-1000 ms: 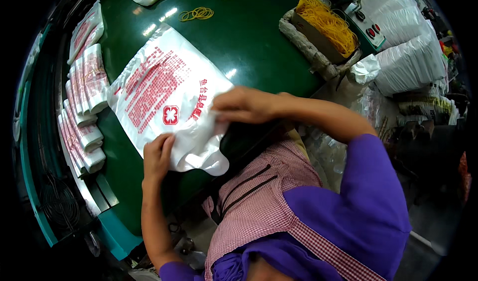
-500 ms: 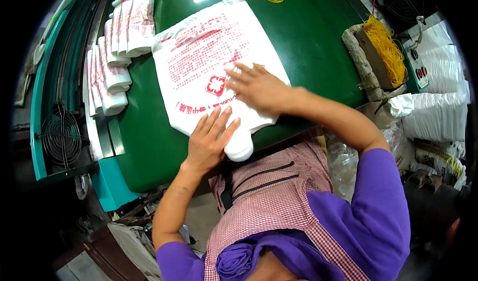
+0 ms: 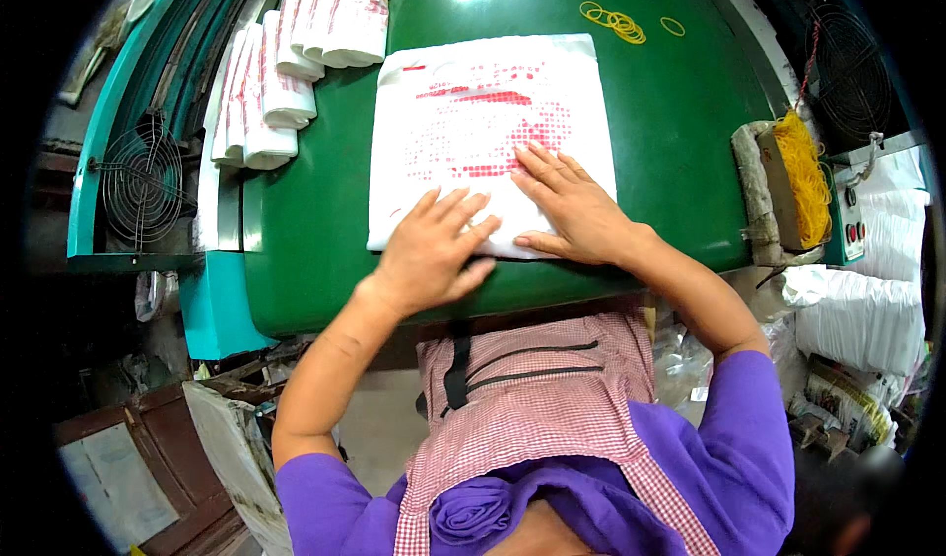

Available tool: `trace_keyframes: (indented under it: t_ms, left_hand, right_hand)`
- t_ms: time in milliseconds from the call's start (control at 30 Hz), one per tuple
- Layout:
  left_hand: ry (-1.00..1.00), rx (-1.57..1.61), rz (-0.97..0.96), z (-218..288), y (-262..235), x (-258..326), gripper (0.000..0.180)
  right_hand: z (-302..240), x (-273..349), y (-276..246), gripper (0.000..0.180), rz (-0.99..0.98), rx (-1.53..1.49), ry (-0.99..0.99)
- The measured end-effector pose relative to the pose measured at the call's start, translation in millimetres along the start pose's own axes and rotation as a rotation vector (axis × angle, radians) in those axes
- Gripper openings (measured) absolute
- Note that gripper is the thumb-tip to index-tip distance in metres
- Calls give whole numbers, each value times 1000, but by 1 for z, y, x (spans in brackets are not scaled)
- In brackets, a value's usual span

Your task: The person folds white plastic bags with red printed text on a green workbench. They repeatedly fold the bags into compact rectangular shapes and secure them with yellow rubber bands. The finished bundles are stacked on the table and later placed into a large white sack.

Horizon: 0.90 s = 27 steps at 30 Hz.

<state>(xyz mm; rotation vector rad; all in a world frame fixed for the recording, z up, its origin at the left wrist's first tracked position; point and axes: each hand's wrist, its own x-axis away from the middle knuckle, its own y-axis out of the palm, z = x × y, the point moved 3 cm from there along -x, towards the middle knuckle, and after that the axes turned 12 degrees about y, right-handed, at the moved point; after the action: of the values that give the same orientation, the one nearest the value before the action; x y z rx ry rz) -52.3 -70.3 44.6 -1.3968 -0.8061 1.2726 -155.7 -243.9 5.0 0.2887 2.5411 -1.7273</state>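
White bag [image 3: 473,142]: lies flat on the table, just beyond our left hand [image 3: 439,245] and under the fingers of our right hand [image 3: 576,211], red print facing up; we cannot tell whether it is 1 bag or several.
Left hand: palm down, fingers fanned apart over the bag's near edge, thumb out past that edge; we see nothing clasped in it.
Right hand: palm down, fingers apart across the red print, thumb pointing toward our left hand; it clasps nothing that we can see.
Green table [image 3: 680,162]: under our 2 hands and spreading well beyond them.
Folded bundles [image 3: 345,19]: white with red print, overlapping, beyond our left hand and to its left.
Loose bands [image 3: 611,24]: yellow, 1 heap beyond our right hand, with 1 more ring just right of it.
Box [image 3: 778,176]: right of our right hand, heaped with yellow bands [image 3: 803,181].
Control panel [image 3: 852,231]: 2 red buttons, farther right of our right hand, past the box.
Fan guard [image 3: 143,181]: round wire, well left of our left hand.
Checked apron [image 3: 537,398]: nearer us than either hand.
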Motion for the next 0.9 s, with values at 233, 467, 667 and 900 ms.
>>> trace_keyframes:
  t_ms: [233, 467, 667, 900]
  left_hand:
    - [-239, 24, -56, -17, 16, -15, 47]
    - [-87, 564, -110, -13, -4, 11, 40]
    - [-107, 334, -322, -18, -15, 28, 37]
    - [43, 33, -265, 4, -44, 1, 48]
  right_hand:
    - [-42, 70, -21, 44, -122, -925, 32]
    - [27, 46, -8, 68, -117, -2199, 574]
    - [17, 56, -22, 54, -124, -788, 167]
    - [25, 25, -32, 57, -242, 147, -341]
